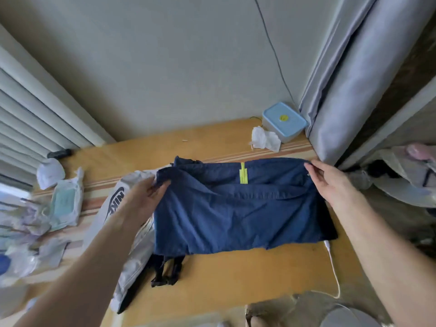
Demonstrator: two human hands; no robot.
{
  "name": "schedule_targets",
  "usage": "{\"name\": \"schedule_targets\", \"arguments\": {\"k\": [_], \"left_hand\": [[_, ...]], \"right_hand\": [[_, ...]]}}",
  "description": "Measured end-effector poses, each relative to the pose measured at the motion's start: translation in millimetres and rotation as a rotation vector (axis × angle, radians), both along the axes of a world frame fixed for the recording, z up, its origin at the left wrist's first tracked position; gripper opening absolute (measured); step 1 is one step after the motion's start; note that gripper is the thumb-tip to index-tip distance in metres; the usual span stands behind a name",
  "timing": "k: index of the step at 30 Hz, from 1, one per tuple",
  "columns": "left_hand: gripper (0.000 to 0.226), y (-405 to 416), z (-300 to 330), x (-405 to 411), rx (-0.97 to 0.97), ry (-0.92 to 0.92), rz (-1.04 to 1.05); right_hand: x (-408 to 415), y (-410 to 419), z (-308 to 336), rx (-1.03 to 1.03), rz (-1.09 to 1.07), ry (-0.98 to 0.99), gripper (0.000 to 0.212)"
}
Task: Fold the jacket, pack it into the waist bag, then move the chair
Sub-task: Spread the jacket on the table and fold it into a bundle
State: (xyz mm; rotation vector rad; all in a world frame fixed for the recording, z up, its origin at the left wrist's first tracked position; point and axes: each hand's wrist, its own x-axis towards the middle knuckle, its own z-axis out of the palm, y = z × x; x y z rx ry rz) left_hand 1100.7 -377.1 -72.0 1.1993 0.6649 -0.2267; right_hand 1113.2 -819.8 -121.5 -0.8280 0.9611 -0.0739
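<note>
A dark blue jacket (pixel 236 208) with a yellow-green loop lies partly folded across the wooden table (pixel 224 277). My left hand (pixel 144 197) grips its far left corner. My right hand (pixel 330 182) pinches its far right corner. Both corners are lifted slightly off the table. A light grey waist bag (pixel 118 208) with a dark logo lies under and left of the jacket. Its black strap and buckles (pixel 166 271) stick out below the jacket's near edge. No chair is clearly in view.
A blue-lidded box (pixel 284 121) and a crumpled tissue (pixel 264 139) sit at the table's back right. Packets and plastic bags (pixel 47 208) crowd the left side. A white cable (pixel 333 267) runs along the right. A grey curtain (pixel 354 90) hangs at the right.
</note>
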Motion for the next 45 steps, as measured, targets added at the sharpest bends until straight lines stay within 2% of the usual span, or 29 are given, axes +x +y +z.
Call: {"name": "schedule_targets", "arguments": {"k": [1,2,3,4,5,7,9,11,13,15,17,20,23,25,27,29,31,34,38,41,45], "left_hand": [[0.013,-6,-8,9,-0.098,0.0,0.098],[0.018,-13,-11,18,-0.019,0.004,0.105],[0.038,-19,-22,26,0.185,-0.01,0.05],[0.053,-27,-32,28,0.476,-0.08,-0.097],[0.059,-31,-49,25,0.777,-0.184,-0.273],[0.05,-36,-85,10,1.282,-0.489,-0.624],[0.042,-38,-118,1,1.552,-0.693,-1.01],[0.046,-33,-140,-3,1.678,-0.635,-1.185],[0.054,-22,-151,-3,1.761,-0.394,-1.123],[0.06,-8,-153,0,1.835,-0.239,-1.014],[0.063,2,-152,5,1.833,-0.13,-0.989],[0.064,3,-147,7,1.777,-0.097,-0.941],[0.064,-5,-132,-2,1.639,-0.029,-0.715],[0.069,-10,-119,-12,1.513,0.039,-0.551],[0.064,-12,-113,-21,1.438,0.076,-0.46],[0.059,-11,-111,-29,1.391,0.129,-0.434],[0.059,-9,-109,-35,1.386,0.167,-0.449],[0.055,-7,-104,-48,1.401,0.161,-0.439],[0.052,0,-105,-68,1.341,0.32,-0.459],[0.046,-2,-109,-64,1.093,0.393,-0.386],[0.022,-7,-114,-46,0.706,0.43,-0.236]], "right_hand": [[14,5,-6,-0.096,0.02,-0.015,0.013],[21,12,-13,-0.227,0.05,-0.026,0.02],[23,22,-20,-0.412,0.109,-0.033,0.032],[19,34,-28,-0.615,0.208,-0.062,0.044],[11,48,-37,-0.826,0.36,-0.134,0.049],[-9,74,-60,-1.276,0.767,-0.317,0.054],[-18,83,-88,-1.683,1.174,-0.393,0.066],[-8,73,-104,-1.852,1.38,-0.254,0.077],[17,51,-103,-1.912,1.422,-0.076,0.059],[51,28,-91,-1.828,1.347,0.096,0.037],[84,12,-79,-1.666,1.14,0.192,0.03],[106,9,-66,-1.708,0.801,0.233,0.028],[81,45,-48,-1.741,0.639,0.063,0.026],[38,88,-45,-1.721,0.734,-0.119,0.025],[-13,138,-54,-1.689,0.963,-0.24,0.035],[-44,172,-81,-1.697,1.231,-0.194,0.051],[-52,184,-112,-1.711,1.383,-0.068,0.063],[-46,179,-149,-1.717,1.462,0.008,0.069],[-47,186,-151,-1.734,1.426,0.0,0.071],[-52,194,-141,-1.725,1.341,-0.031,0.07],[-60,190,-150,-1.599,1.472,-0.025,0.074]]}}
